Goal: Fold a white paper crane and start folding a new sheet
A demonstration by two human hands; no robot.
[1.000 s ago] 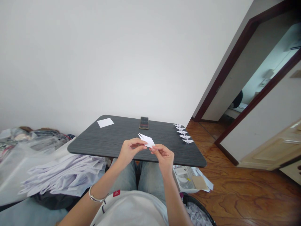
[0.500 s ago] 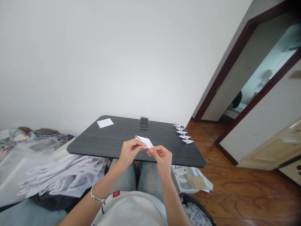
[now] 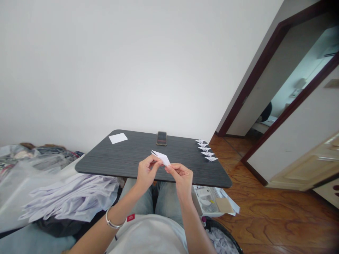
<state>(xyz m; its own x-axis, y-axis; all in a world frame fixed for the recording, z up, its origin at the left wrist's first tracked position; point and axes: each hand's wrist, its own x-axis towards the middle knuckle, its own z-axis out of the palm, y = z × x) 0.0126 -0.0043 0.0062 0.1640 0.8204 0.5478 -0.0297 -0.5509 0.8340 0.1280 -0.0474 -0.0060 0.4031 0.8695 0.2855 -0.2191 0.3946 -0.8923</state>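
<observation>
Pinching folded paper (image 3: pixel 162 157), left fingers (image 3: pixel 156 165) and right fingers (image 3: pixel 172 171) point its long axis far-left.

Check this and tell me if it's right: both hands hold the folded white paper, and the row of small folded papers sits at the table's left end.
The side is wrong: in the head view, the row of small folded papers sits at the right end of the table, not the left. The left hand and right hand do both hold the folded white paper.
</observation>
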